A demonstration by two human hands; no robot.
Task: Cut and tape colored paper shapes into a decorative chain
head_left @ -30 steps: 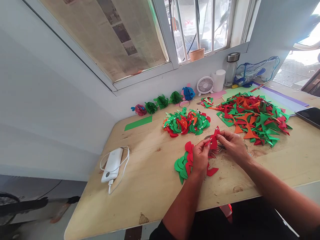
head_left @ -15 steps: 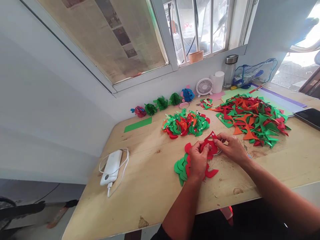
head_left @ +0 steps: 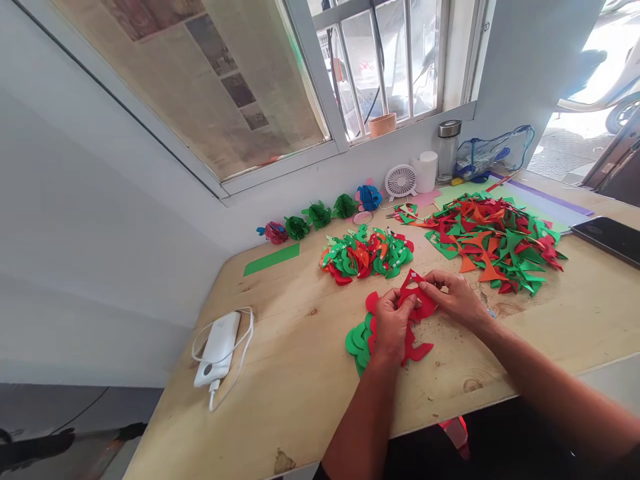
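Observation:
A red paper piece [head_left: 424, 305] with a pointed top and a hole near its tip is pinched between both hands. My left hand [head_left: 393, 323] grips its left side, thumb on top. My right hand [head_left: 453, 297] holds its right edge between thumb and fingers. Under and beside my left hand lie red cut-outs [head_left: 418, 351] and overlapping rounded green cut-outs [head_left: 357, 339], partly hidden by the hand. Just beyond the hands sits a heap of small green, red and orange cut-outs [head_left: 370, 252], some with pale patches.
A large pile of paper scraps [head_left: 505, 240] lies at the right, near a black phone [head_left: 607, 239]. A white power bank [head_left: 218, 348] with a cable is at the left. Along the wall stand paper ornaments [head_left: 319, 215], a small fan [head_left: 401, 181] and a glass bottle [head_left: 448, 152].
The red paper has shifted within my fingers and its pointed, holed part now shows more fully. My right hand has moved slightly, and the camera view has tilted a little.

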